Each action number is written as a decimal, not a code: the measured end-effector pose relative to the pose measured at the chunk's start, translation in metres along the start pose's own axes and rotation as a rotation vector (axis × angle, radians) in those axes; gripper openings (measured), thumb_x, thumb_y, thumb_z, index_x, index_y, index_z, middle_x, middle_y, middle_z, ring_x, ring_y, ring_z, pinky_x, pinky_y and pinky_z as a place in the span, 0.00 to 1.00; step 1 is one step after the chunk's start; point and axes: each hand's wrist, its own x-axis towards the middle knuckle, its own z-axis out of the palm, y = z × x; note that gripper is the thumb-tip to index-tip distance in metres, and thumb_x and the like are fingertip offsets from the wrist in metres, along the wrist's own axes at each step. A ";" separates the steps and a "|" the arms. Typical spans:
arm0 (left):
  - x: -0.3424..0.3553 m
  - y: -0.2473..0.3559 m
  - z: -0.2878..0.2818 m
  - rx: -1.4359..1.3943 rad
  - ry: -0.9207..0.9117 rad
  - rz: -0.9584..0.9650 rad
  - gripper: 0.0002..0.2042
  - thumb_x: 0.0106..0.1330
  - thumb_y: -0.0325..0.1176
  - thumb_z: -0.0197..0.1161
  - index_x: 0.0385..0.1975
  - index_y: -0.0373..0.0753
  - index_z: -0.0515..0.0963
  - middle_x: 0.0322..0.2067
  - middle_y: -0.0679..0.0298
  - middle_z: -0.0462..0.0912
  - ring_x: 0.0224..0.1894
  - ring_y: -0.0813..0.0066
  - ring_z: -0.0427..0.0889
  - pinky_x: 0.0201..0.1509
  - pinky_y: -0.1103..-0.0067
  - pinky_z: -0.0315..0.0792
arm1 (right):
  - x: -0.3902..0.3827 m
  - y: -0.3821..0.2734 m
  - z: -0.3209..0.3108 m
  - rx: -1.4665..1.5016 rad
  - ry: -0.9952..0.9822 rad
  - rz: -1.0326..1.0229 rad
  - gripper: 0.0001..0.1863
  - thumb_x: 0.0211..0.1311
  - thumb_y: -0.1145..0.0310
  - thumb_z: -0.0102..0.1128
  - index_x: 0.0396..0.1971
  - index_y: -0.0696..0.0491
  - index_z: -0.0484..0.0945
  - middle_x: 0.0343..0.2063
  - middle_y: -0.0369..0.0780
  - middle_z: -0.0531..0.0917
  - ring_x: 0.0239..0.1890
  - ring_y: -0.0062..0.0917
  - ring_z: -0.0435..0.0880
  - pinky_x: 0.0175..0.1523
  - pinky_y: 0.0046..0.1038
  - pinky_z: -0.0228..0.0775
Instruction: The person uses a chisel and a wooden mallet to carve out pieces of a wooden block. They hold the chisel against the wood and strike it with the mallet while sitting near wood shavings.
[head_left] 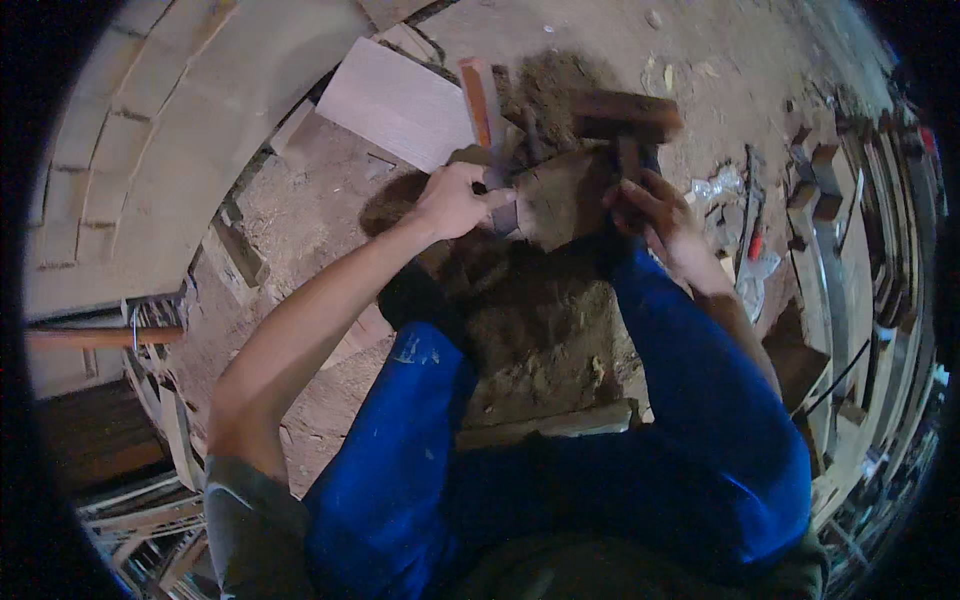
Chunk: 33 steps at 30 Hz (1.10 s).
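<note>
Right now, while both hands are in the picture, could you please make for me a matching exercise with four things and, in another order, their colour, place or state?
Things:
1. brown mallet
2. pale board
3. trousers
4. clear plastic

Descriptions:
A. blue, with light marks on one leg
B. lying to the right of the right hand
C. gripped by the right hand
D. lying beyond the left hand

Pairs: 1-C, 2-D, 3-A, 4-B

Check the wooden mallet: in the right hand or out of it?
In. The right hand is closed around the handle of the wooden mallet, whose head sticks out past the fingers.
</note>
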 end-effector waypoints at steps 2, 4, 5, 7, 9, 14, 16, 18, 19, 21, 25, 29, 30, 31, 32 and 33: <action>0.001 -0.010 0.003 0.077 0.044 -0.024 0.18 0.58 0.46 0.68 0.35 0.35 0.82 0.28 0.54 0.85 0.32 0.66 0.85 0.42 0.72 0.75 | 0.002 0.009 0.001 -0.085 0.006 0.023 0.14 0.68 0.64 0.52 0.48 0.57 0.72 0.42 0.38 0.78 0.40 0.18 0.78 0.44 0.22 0.71; -0.001 -0.012 0.003 -0.034 0.051 -0.021 0.17 0.59 0.44 0.68 0.35 0.35 0.82 0.27 0.55 0.85 0.30 0.69 0.85 0.39 0.73 0.75 | 0.006 -0.020 0.017 0.242 0.034 0.240 0.15 0.68 0.64 0.53 0.48 0.56 0.72 0.42 0.38 0.78 0.41 0.18 0.78 0.45 0.22 0.71; -0.001 -0.009 0.006 -0.088 0.050 -0.013 0.16 0.59 0.43 0.68 0.35 0.34 0.82 0.26 0.55 0.85 0.29 0.70 0.85 0.37 0.73 0.76 | 0.011 0.013 0.006 0.106 -0.002 0.112 0.15 0.67 0.64 0.53 0.48 0.56 0.72 0.41 0.38 0.78 0.41 0.19 0.78 0.45 0.22 0.71; -0.002 0.011 0.010 -0.216 0.002 -0.069 0.15 0.61 0.39 0.67 0.37 0.32 0.81 0.29 0.57 0.85 0.29 0.75 0.84 0.33 0.78 0.79 | 0.009 0.070 -0.011 -0.051 -0.027 -0.012 0.15 0.67 0.64 0.53 0.48 0.56 0.72 0.40 0.39 0.79 0.39 0.19 0.79 0.44 0.23 0.72; -0.004 0.001 0.007 -0.301 0.015 -0.073 0.14 0.62 0.37 0.67 0.38 0.30 0.80 0.31 0.58 0.84 0.30 0.75 0.84 0.33 0.79 0.80 | 0.005 0.022 0.008 0.048 -0.020 0.104 0.14 0.67 0.63 0.54 0.46 0.56 0.73 0.38 0.39 0.80 0.36 0.20 0.79 0.42 0.23 0.73; 0.000 0.014 0.012 -0.245 -0.004 -0.170 0.15 0.62 0.37 0.67 0.37 0.29 0.79 0.32 0.59 0.83 0.31 0.74 0.84 0.34 0.79 0.82 | 0.002 0.010 0.007 0.155 -0.015 0.211 0.14 0.66 0.60 0.55 0.39 0.57 0.73 0.33 0.38 0.80 0.31 0.20 0.80 0.37 0.23 0.72; -0.001 0.005 0.008 -0.251 0.002 -0.197 0.15 0.62 0.37 0.67 0.37 0.29 0.79 0.32 0.59 0.83 0.32 0.73 0.84 0.35 0.79 0.82 | 0.003 -0.006 0.009 0.121 -0.055 0.238 0.15 0.66 0.59 0.55 0.39 0.56 0.73 0.31 0.38 0.80 0.30 0.20 0.80 0.35 0.23 0.72; 0.001 0.000 0.007 -0.266 -0.003 -0.204 0.15 0.63 0.37 0.66 0.39 0.30 0.78 0.34 0.58 0.82 0.34 0.73 0.83 0.37 0.79 0.82 | 0.008 0.018 0.008 0.091 -0.096 0.109 0.15 0.66 0.58 0.55 0.41 0.56 0.72 0.31 0.39 0.80 0.31 0.20 0.81 0.34 0.24 0.73; 0.003 0.003 0.009 -0.264 -0.015 -0.198 0.15 0.63 0.38 0.66 0.38 0.30 0.78 0.34 0.58 0.82 0.33 0.73 0.83 0.37 0.79 0.82 | 0.008 0.026 0.004 0.084 -0.081 0.106 0.16 0.66 0.58 0.55 0.41 0.56 0.72 0.31 0.39 0.80 0.31 0.21 0.81 0.34 0.24 0.73; 0.005 0.008 0.012 -0.261 -0.025 -0.192 0.15 0.63 0.39 0.65 0.38 0.30 0.79 0.33 0.58 0.82 0.33 0.73 0.83 0.38 0.79 0.82 | 0.012 0.036 0.004 0.095 -0.031 0.159 0.16 0.66 0.58 0.55 0.42 0.57 0.72 0.31 0.39 0.80 0.30 0.21 0.82 0.33 0.25 0.74; 0.004 0.015 0.011 -0.217 -0.031 -0.212 0.17 0.64 0.41 0.65 0.37 0.30 0.78 0.33 0.59 0.82 0.33 0.73 0.83 0.38 0.78 0.82 | 0.015 0.039 0.003 0.172 -0.017 0.207 0.16 0.66 0.59 0.55 0.43 0.57 0.72 0.32 0.39 0.81 0.30 0.22 0.82 0.33 0.25 0.74; 0.002 0.017 0.011 -0.231 0.059 -0.317 0.17 0.64 0.41 0.65 0.38 0.31 0.78 0.32 0.60 0.81 0.33 0.72 0.82 0.38 0.78 0.82 | 0.008 0.021 0.003 0.301 -0.143 0.127 0.16 0.66 0.60 0.55 0.43 0.57 0.72 0.32 0.39 0.81 0.30 0.22 0.83 0.34 0.25 0.74; 0.004 0.020 0.013 -0.240 0.097 -0.359 0.17 0.64 0.41 0.65 0.39 0.31 0.77 0.32 0.60 0.80 0.33 0.73 0.81 0.37 0.78 0.82 | 0.009 0.018 0.001 0.361 -0.164 0.160 0.15 0.66 0.60 0.55 0.43 0.57 0.72 0.32 0.39 0.81 0.31 0.22 0.82 0.34 0.25 0.74; 0.003 0.021 0.015 -0.248 0.096 -0.296 0.16 0.64 0.40 0.65 0.38 0.30 0.77 0.31 0.61 0.81 0.31 0.74 0.81 0.36 0.78 0.82 | 0.009 0.015 -0.001 0.421 -0.184 0.193 0.15 0.66 0.60 0.55 0.42 0.57 0.72 0.32 0.40 0.82 0.31 0.22 0.82 0.34 0.25 0.74; -0.001 0.024 0.017 -0.257 0.095 -0.233 0.15 0.64 0.39 0.65 0.36 0.30 0.77 0.30 0.61 0.81 0.29 0.75 0.81 0.34 0.79 0.81 | 0.006 0.012 -0.004 0.425 -0.167 0.204 0.14 0.66 0.61 0.55 0.42 0.57 0.72 0.32 0.40 0.82 0.30 0.22 0.82 0.34 0.24 0.74; -0.005 0.022 0.019 -0.266 0.094 -0.179 0.14 0.65 0.38 0.64 0.35 0.30 0.78 0.29 0.62 0.81 0.28 0.77 0.81 0.33 0.79 0.81 | 0.003 0.010 -0.002 0.434 -0.156 0.221 0.14 0.67 0.61 0.55 0.41 0.57 0.72 0.32 0.40 0.82 0.30 0.22 0.82 0.34 0.24 0.74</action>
